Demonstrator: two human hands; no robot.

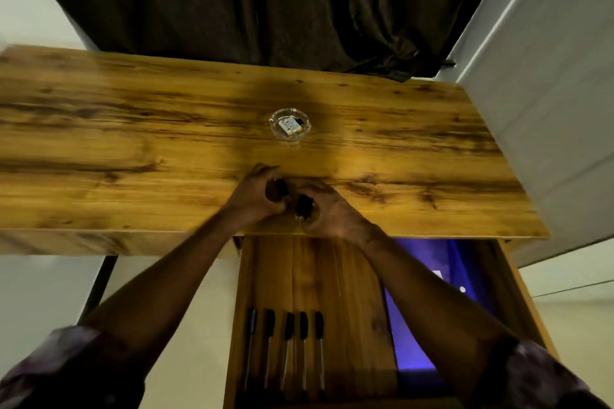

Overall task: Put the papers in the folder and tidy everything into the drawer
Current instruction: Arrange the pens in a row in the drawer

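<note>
ashtray (289, 124): clear glass, middle of the table (133, 129), little white thing inside
curtain (265, 0): dark, bunched up behind the far edge

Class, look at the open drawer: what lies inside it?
Five pens lie in a row in the drawer, with a blue folder at the right. The right forearm covers part of the folder; the desk top hides the drawer's rear.

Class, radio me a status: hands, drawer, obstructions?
Left hand grips a small dark object, right hand another. Drawer open: pens, blue folder inside. Glass ashtray on desk.
</note>
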